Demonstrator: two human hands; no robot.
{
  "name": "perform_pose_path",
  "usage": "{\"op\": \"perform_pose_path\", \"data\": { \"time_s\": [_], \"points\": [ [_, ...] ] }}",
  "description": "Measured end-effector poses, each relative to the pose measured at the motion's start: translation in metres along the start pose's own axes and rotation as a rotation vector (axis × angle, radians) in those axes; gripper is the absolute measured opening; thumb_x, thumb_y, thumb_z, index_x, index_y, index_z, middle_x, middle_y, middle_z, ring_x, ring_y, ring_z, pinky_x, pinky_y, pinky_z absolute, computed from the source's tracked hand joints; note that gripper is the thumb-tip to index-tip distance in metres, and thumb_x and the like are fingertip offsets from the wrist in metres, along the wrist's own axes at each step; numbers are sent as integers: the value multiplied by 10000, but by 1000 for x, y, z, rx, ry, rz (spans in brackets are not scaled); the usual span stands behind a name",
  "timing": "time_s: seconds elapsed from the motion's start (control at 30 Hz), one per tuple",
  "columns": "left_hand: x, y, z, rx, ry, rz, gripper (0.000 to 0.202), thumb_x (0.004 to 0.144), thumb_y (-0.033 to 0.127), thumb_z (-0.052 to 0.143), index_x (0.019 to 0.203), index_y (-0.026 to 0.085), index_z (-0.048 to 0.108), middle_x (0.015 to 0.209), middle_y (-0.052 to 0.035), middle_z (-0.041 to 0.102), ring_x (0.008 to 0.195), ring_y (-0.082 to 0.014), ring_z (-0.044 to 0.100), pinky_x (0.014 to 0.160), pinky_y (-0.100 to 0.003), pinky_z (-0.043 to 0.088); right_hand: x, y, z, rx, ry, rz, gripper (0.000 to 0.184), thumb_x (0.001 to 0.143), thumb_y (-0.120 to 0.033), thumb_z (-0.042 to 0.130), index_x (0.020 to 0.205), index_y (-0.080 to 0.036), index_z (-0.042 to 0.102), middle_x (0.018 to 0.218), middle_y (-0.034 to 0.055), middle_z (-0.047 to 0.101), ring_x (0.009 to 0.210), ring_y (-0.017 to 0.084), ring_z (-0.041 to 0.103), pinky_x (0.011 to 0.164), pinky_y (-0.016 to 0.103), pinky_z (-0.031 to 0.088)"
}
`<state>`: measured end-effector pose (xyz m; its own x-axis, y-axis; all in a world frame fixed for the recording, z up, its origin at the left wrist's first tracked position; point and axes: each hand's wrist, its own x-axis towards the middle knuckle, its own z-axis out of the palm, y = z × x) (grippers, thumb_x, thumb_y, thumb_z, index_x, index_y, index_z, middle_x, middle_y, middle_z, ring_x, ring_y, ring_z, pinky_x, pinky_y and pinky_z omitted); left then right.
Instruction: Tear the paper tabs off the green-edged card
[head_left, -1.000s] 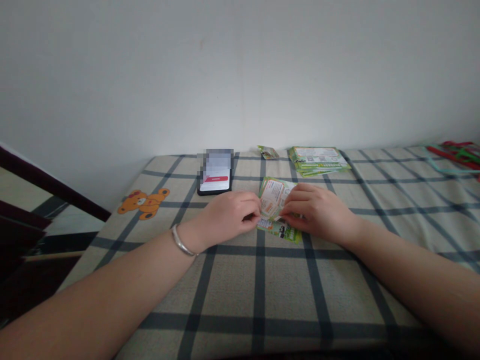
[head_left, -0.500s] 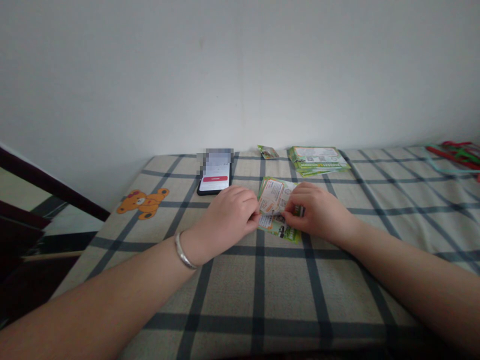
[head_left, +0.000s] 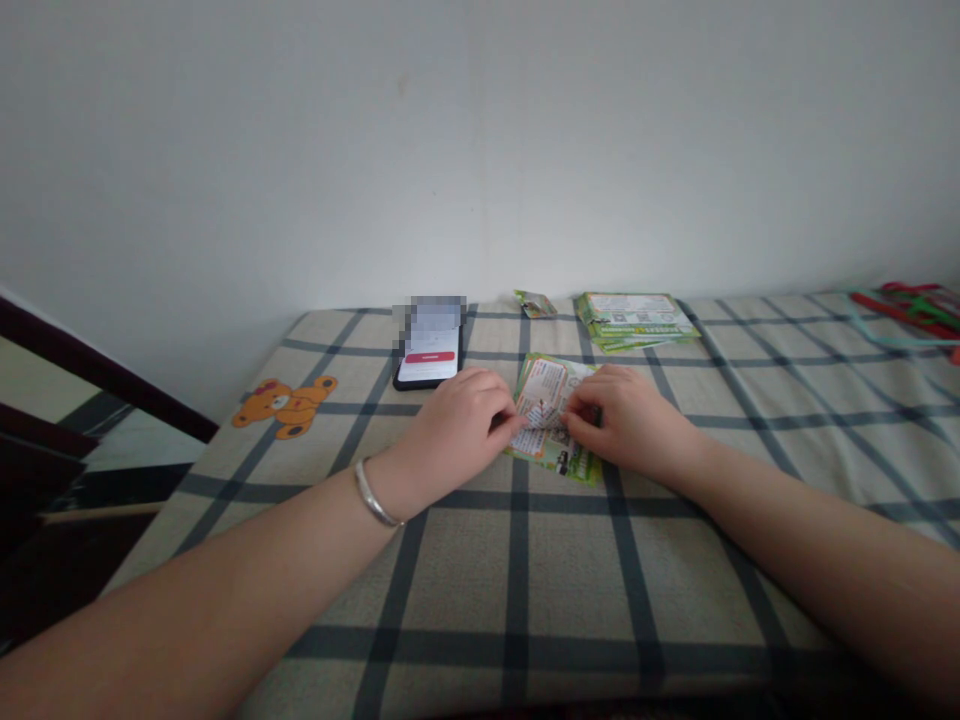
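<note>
A green printed paper leaflet (head_left: 551, 450) lies on the checked tablecloth, its near part creased where the fingers meet it. My left hand (head_left: 469, 420), with a silver bangle (head_left: 373, 493) at the wrist, pinches the leaflet's left side between thumb and forefinger. On the right side my right hand (head_left: 622, 415) grips it the same way, covering that edge. Whether one sheet or more lies there I cannot tell. Beyond the hands sits a stack of similar green leaflets (head_left: 641, 318) by the wall. A small crumpled green piece (head_left: 535, 304) lies left of the stack.
A lit smartphone (head_left: 429, 350) rests flat beyond my left hand. An orange bear figure (head_left: 287, 405) is on the cloth at the left. Red and green items (head_left: 919, 312) lie at the far right, against the white wall (head_left: 480, 150). Dark wooden bars stand beside the table's left edge.
My left thumb and fingertips have shifted slightly right over the leaflet, and the right fingertips slightly left. The leaflet's middle is more creased. The other things stay where they were.
</note>
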<state>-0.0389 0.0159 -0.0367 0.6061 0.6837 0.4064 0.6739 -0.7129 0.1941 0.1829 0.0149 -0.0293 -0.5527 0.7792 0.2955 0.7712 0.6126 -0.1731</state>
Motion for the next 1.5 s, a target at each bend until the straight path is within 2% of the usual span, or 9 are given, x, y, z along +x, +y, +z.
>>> {"op": "perform_pose_path", "data": {
  "time_s": [0.17, 0.37, 0.77, 1.0, 1.17, 1.23, 1.3, 1.4, 1.5],
  "points": [
    [1, -4, 5, -23, 10, -18, 162, 847, 240, 641, 709, 158, 621, 815, -29, 603, 845, -178, 557, 791, -352, 471, 0, -1, 2, 30, 12, -22, 215, 836, -214, 536, 623, -190, 516, 640, 14, 567, 675, 157, 491, 687, 305, 367],
    [2, -7, 7, -15, 26, -5, 175, 837, 249, 650, 688, 164, 619, 800, -19, 604, 844, -183, 547, 804, -364, 453, 1, 0, 7, 61, 48, -12, 306, 897, -347, 543, 632, -194, 551, 679, 18, 580, 713, 169, 497, 712, 322, 366],
    [2, -6, 8, 13, 24, -33, 199, 847, 227, 615, 661, 158, 603, 776, -24, 572, 850, -191, 515, 812, -373, 449, 4, -1, 9, -2, 27, 8, 287, 868, -342, 559, 619, -199, 552, 697, 31, 604, 713, 179, 500, 720, 339, 356],
    [0, -5, 6, -119, 20, 23, 157, 834, 208, 636, 683, 164, 647, 1026, -51, 614, 1031, -209, 527, 931, -407, 439, 2, 2, 6, -27, -16, 36, 280, 876, -356, 539, 643, -200, 550, 722, 32, 606, 748, 182, 504, 737, 331, 358],
    [0, -2, 4, -142, -18, 39, 181, 832, 205, 625, 655, 166, 619, 1022, -43, 628, 1032, -210, 534, 943, -408, 434, 1, 4, 2, -48, -49, -7, 269, 883, -342, 530, 663, -191, 553, 739, 40, 608, 760, 181, 507, 754, 326, 364],
    [-1, -2, 6, -148, -9, 44, 128, 827, 192, 621, 703, 166, 604, 994, -38, 633, 1009, -202, 545, 942, -402, 435, 1, 4, 2, -56, -52, -7, 267, 883, -336, 529, 661, -190, 548, 740, 42, 607, 761, 183, 509, 747, 325, 362],
    [-1, -2, 7, -174, 10, 33, 43, 814, 174, 631, 843, 167, 599, 984, -34, 634, 993, -191, 556, 928, -384, 447, 2, 4, 2, -56, -56, -5, 261, 881, -335, 531, 664, -190, 550, 742, 44, 606, 761, 186, 511, 743, 326, 362],
    [-1, -2, 8, -202, 0, 15, 220, 807, 160, 646, 1015, 179, 579, 1010, -29, 639, 987, -184, 575, 906, -365, 467, 2, 4, 3, -45, -41, -13, 228, 873, -321, 543, 688, -188, 563, 744, 47, 606, 760, 188, 519, 734, 320, 371],
    [0, -2, 7, -182, -35, 58, 236, 827, 174, 647, 1058, 197, 599, 1061, -25, 649, 1034, -186, 571, 952, -369, 451, 0, 2, 4, 11, 15, -27, 137, 857, -267, 568, 756, -177, 591, 751, 45, 620, 748, 181, 535, 699, 295, 389]
  ]
}}
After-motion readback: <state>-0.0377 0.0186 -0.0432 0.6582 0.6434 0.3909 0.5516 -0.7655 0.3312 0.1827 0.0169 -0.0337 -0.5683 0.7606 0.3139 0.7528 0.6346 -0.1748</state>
